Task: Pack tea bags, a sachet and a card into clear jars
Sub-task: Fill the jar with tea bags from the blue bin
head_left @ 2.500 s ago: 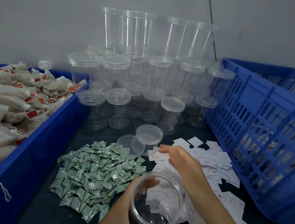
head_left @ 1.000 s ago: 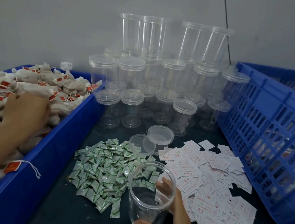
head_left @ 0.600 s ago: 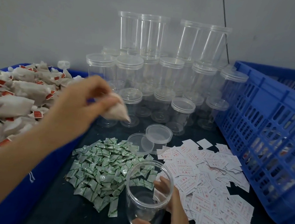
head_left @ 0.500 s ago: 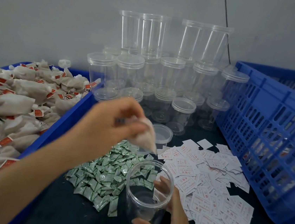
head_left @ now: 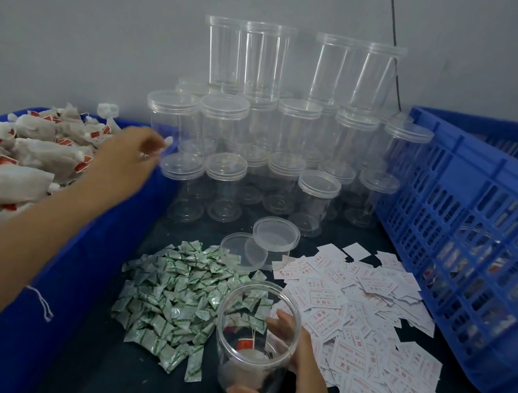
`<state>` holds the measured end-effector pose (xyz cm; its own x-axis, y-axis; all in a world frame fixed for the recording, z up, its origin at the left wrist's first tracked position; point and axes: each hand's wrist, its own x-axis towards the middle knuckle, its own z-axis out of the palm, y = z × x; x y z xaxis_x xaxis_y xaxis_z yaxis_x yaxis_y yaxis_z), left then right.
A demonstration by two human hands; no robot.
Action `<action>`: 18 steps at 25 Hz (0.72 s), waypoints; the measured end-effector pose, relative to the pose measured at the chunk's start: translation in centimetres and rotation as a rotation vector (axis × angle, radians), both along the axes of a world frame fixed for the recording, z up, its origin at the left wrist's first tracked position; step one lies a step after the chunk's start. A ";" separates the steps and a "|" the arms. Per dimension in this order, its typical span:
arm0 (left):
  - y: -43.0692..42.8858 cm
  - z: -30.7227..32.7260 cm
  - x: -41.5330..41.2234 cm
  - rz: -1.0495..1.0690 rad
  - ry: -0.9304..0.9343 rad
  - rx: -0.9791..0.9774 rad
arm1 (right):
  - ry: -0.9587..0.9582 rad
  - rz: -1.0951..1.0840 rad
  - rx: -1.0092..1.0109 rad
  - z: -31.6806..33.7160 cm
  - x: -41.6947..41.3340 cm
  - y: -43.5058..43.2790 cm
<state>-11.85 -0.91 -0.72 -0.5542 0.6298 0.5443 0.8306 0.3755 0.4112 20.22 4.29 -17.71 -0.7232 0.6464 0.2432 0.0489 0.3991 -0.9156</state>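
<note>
My right hand [head_left: 289,390] grips an open clear jar [head_left: 256,335] standing on the dark table near the front. A tea bag [head_left: 247,361] with a red tag lies at the bottom of the jar. My left hand [head_left: 126,158] hovers over the right edge of the blue bin [head_left: 49,269] heaped with tea bags [head_left: 14,152]; its fingers are loosely curled and nothing shows in them. A pile of green-and-white sachets [head_left: 175,296] lies left of the jar. White printed cards [head_left: 366,321] spread to its right.
Stacked clear jars with lids [head_left: 277,140] fill the back of the table against the grey wall. Two loose lids [head_left: 262,242] lie behind the sachets. A blue slatted crate [head_left: 471,246] stands on the right.
My left hand carried a tea bag from the bin to the jar, let it fall in, and has moved back over the bin. My right hand kept holding the jar.
</note>
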 end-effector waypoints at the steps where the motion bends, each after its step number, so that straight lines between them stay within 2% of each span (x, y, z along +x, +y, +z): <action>1: -0.5 -1.3 -2.3 0.135 0.056 -0.099 | 0.002 0.005 -0.009 0.0 -0.1 0.0; 3: -1.5 -3.4 -5.4 0.318 -0.056 -0.317 | -0.015 0.015 -0.020 0.0 0.0 -0.1; 5: -1.7 -4.1 -6.3 0.332 -0.162 -0.472 | -0.026 0.006 -0.017 0.1 0.0 0.0; 7: -1.6 -3.9 -5.9 0.311 -0.140 -0.496 | -0.021 0.000 -0.022 0.1 0.0 0.0; 13: -2.5 -1.4 -3.2 0.289 0.353 -0.159 | -0.020 0.004 -0.029 0.2 0.0 -0.3; 14: -2.3 -0.4 -2.0 0.260 0.354 -0.045 | -0.018 0.003 -0.029 0.3 0.0 -0.3; 16: -1.7 1.3 1.9 0.094 0.227 0.159 | -0.009 0.002 -0.023 0.4 0.2 -0.5; 18: -1.6 2.2 6.8 -0.196 0.058 0.215 | -0.002 0.003 -0.022 0.5 0.3 -0.5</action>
